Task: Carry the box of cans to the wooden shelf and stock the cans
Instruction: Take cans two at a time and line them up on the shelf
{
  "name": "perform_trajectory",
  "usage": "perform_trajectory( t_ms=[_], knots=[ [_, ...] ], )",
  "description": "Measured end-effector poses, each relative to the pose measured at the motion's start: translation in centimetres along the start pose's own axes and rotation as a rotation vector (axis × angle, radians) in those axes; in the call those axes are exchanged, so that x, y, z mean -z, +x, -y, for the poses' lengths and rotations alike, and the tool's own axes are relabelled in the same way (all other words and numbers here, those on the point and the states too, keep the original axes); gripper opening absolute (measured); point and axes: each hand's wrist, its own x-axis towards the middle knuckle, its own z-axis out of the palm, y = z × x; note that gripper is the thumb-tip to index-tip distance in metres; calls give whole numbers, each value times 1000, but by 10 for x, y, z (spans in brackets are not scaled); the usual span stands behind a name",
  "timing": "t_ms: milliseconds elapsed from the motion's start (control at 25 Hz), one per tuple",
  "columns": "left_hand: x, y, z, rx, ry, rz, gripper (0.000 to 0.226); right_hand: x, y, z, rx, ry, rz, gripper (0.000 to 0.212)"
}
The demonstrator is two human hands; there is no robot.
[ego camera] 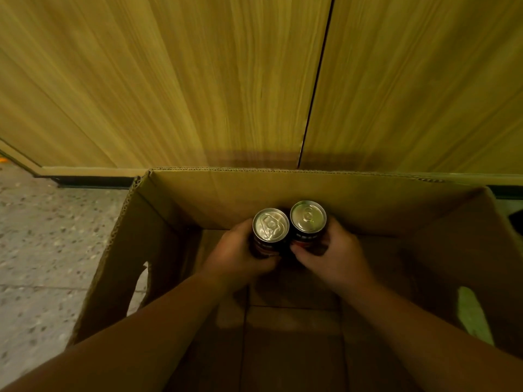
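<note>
An open cardboard box (181, 199) stands on the floor right against a wooden panel. Both my hands reach down into it. My left hand (235, 258) grips a dark can with a silver pull-tab lid (270, 225). My right hand (336, 258) grips a second like can (308, 217). The two cans are upright and touch side by side, held near the box's far wall. The box floor around them looks bare of other cans. No shelf board shows.
Two wooden panels (169, 80) with a dark vertical seam (317, 80) between them fill the upper view. Speckled stone floor (42, 236) lies left of the box. A hand-hole (138, 287) is cut in the box's left wall.
</note>
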Motion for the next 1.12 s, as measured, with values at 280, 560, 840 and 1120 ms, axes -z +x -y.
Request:
perform_trajectory(
  t_ms=[280,560,840,1120],
  knots=[
    [50,-26,-68,-6,54,30,58,50,-21,56,28,-43,27,60],
    [177,-94,-268,-30,68,6,47,186,-96,257,121,-87,82,52],
    [336,-162,-499,-90,89,-33,53,337,-153,479,194,-1,4,52],
    [522,-208,-720,-219,154,-54,37,478,-181,715,309,-61,-33,57]
  ],
)
